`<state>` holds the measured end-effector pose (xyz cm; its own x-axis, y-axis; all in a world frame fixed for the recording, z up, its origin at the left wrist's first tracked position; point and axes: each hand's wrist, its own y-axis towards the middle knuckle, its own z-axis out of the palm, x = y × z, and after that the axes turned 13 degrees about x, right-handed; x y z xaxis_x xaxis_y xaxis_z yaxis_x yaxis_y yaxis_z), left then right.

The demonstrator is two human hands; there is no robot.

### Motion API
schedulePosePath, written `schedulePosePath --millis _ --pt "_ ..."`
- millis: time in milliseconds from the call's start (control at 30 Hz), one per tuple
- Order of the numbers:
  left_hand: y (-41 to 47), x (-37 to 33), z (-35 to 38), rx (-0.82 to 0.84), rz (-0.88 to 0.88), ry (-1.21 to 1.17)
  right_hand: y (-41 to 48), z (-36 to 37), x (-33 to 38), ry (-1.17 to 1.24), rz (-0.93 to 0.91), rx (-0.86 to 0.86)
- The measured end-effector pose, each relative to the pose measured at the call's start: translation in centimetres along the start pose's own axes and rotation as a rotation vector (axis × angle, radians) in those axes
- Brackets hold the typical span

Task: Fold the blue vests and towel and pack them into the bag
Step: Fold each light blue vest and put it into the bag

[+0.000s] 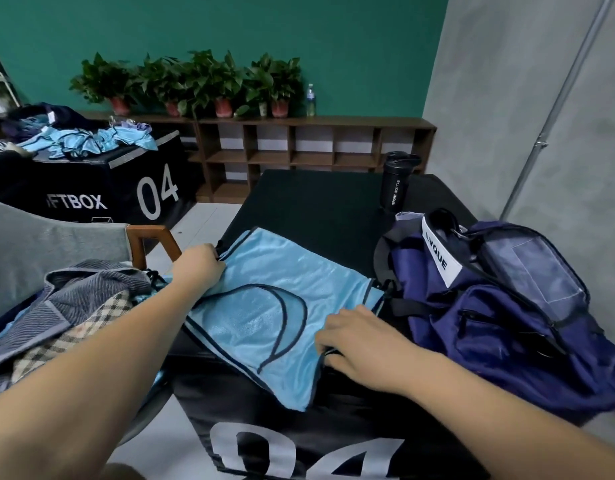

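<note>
A light blue mesh vest (275,306) with dark trim lies flat on the black box (320,202) in front of me. My left hand (198,268) pinches the vest's far left edge. My right hand (354,341) grips its near right edge, fingers curled on the trim. A navy bag (500,317) lies open at the right, touching the vest's corner. A grey striped towel (84,299) sits in a heap at the left with a plaid cloth (74,341).
A black sport bottle (396,181) stands at the box's far right. Another black box (91,181) at the back left carries more blue vests (87,140). A grey chair with a wooden arm (153,244) is left. Shelves with potted plants (202,81) line the wall.
</note>
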<state>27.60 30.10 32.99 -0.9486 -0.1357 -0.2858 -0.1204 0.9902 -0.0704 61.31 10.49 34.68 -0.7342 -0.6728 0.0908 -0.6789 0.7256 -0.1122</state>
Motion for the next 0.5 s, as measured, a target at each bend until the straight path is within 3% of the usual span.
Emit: schedulePosePath --millis 267,500 --pt "5.4 -5.0 1.5 -0.075 0.046 0.127 2.9 1.7 4.3 -0.006 -0.068 -0.146" --pt "6.3 -9.2 2.5 -0.030 0.041 -0.008 5.0 3.2 7.5 -0.038 -0.073 -0.172"
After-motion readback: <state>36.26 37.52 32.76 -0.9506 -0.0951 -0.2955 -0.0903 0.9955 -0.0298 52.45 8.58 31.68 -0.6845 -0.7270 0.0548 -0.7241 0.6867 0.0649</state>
